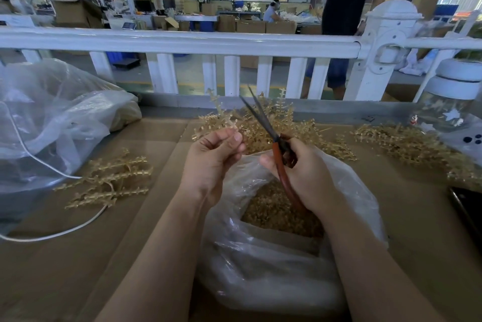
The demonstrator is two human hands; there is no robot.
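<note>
My left hand point(214, 157) pinches the stem of a golden plastic sprig point(221, 110) that stands up above its fingers. My right hand point(300, 175) grips red-handled scissors point(263, 123), whose dark blades are parted and point up and left, close beside the sprig. Below both hands lies an open clear plastic bag point(260, 269) with a heap of small golden cut pieces point(276, 214) inside. A pile of golden sprigs point(300, 131) lies behind the hands on the cardboard-covered table point(78, 256).
More golden sprigs lie at the left point(109, 181) and the right point(412, 144). A large clear bag point(47, 123) and a white cable point(52, 235) are at the left. A jar point(448, 102) and a dark phone point(467, 207) sit right. A white railing point(182, 42) stands behind; a person point(344, 8) stands beyond it.
</note>
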